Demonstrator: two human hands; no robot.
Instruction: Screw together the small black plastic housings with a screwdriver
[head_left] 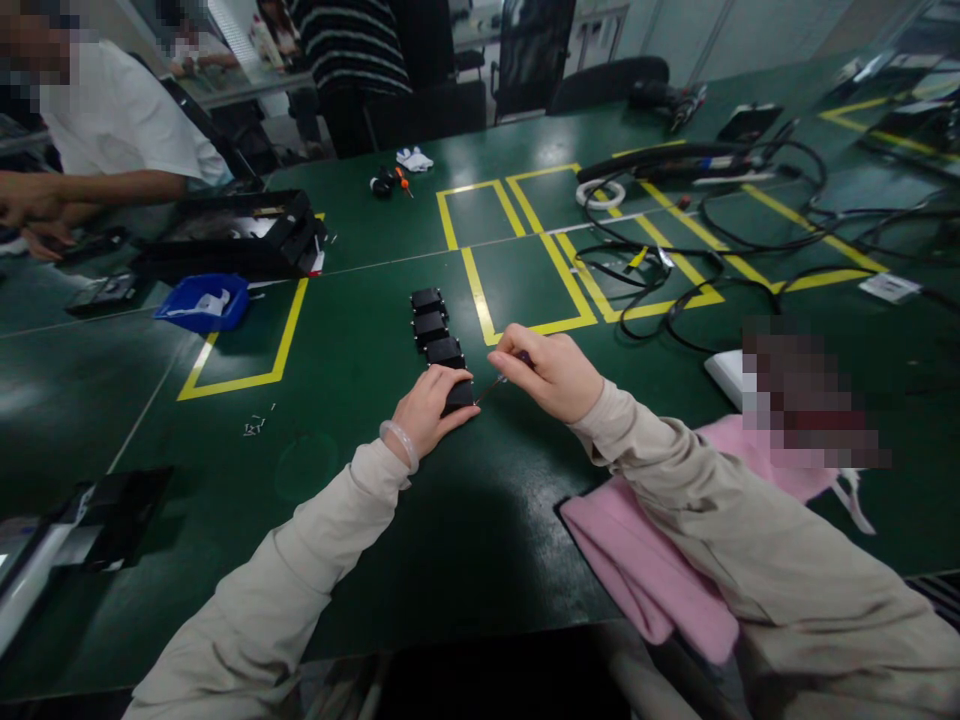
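Note:
A short row of small black box-shaped parts lies on the green table; the nearest black part sits under the fingers of my left hand, which presses down on it with closed fingers. My right hand pinches a thin screwdriver whose tip points at that part's right side. Three more black parts line up behind it toward the far side. A clear bangle circles my left wrist.
Tiny screws lie scattered at the left. A blue tray and black case stand at the back left beside another person's arm. Black cables sprawl at the right. A pink cloth lies under my right forearm.

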